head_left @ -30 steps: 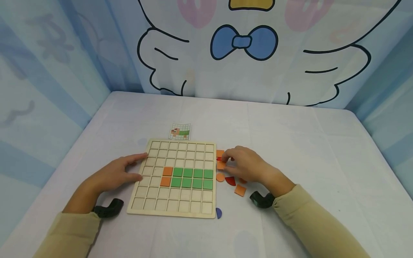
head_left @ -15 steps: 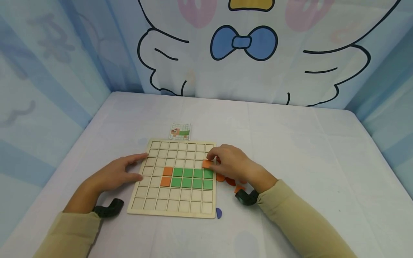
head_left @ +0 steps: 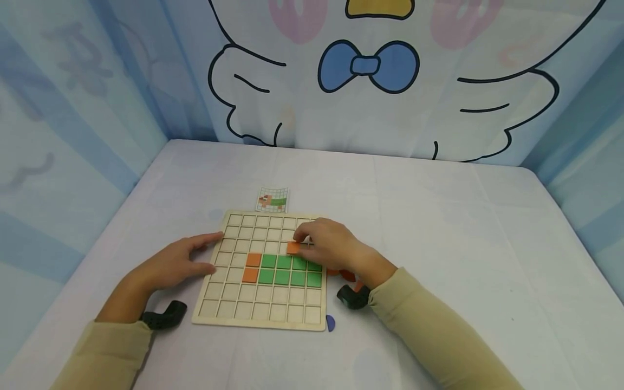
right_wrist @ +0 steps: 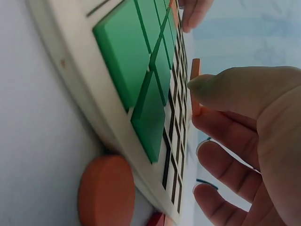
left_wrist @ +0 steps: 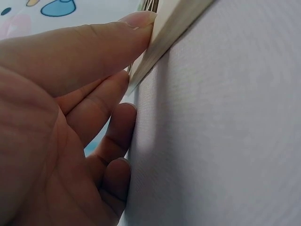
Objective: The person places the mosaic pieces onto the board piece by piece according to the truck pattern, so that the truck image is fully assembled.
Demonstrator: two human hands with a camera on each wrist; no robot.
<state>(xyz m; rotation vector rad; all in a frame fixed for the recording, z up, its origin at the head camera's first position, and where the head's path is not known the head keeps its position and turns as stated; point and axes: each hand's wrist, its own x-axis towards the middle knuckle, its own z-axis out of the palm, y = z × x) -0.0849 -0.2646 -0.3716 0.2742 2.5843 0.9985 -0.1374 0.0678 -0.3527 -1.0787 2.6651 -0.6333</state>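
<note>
Orange square tile, held above a wooden grid board, over the cells just beyond the upper row of green tiles. The right hand has its grip closed to the tile's thickness: in the right wrist view, thumb and forefinger pinch the tile, seen nearly edge-on, while the other fingers curl loosely beneath. The left hand has a wide grip, with thumb and fingers spread; their tips touch the board's left edge and pinch nothing.

On the board, the green tiles form two rows, with two orange tiles, one per row, adjoining the left end. Beyond the far edge lies a small printed card showing a gridded figure in orange and green. Beside the right edge, partly hidden by the hand, are a round orange piece and a red piece; a purple half-disc lies at the near right corner. The table is covered in white; behind it hangs a backdrop printed with a blue bow tie.
</note>
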